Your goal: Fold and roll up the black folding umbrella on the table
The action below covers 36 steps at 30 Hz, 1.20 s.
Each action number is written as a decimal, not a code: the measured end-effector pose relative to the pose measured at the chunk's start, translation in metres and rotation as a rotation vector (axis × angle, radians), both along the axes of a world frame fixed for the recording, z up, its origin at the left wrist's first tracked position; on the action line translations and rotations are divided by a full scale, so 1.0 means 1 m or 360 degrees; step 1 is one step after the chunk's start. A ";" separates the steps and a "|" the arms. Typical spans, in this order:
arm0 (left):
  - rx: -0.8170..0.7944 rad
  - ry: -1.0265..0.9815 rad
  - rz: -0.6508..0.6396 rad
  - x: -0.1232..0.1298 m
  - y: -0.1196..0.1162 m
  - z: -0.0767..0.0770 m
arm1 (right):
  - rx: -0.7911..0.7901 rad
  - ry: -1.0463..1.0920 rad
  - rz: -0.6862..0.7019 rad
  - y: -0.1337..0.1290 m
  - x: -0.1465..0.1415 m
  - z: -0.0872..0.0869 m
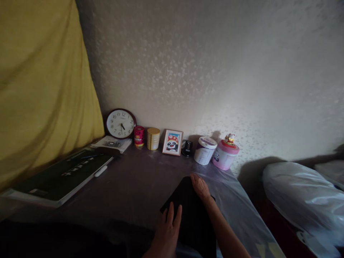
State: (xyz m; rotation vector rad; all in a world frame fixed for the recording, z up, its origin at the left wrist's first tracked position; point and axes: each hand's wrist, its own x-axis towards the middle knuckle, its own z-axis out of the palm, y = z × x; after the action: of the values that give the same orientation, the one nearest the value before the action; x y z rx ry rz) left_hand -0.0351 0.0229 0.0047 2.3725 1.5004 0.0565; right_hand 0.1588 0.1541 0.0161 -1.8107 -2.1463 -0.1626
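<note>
A black cloth (192, 218), folded into a rough wedge, lies on the table (129, 182) near its front edge. My left hand (167, 231) rests on the cloth's left side, its fingers spread and pointing away from me. At the far end of the cloth, my right hand (199, 186) lies over the right edge with its palm down and fingers stretched out. Neither hand is wrapped around anything.
Along the wall stand a clock (121, 124), a red can (139, 136), a yellow tin (153, 139), a panda picture (172, 142), a white tub (205, 150) and a pink tub (225, 154). A large green book (61, 175) lies left. Plastic-covered items (301, 193) are right.
</note>
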 end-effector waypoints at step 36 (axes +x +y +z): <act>0.0074 0.0074 0.0174 -0.002 -0.006 0.022 | -0.0037 0.0553 -0.0631 -0.072 0.046 0.002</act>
State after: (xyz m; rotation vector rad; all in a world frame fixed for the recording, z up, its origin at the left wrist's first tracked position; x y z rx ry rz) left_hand -0.0368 0.0167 0.0270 2.3410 1.6668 0.0629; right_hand 0.2049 0.0823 0.0179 -2.0823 -1.5499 0.0822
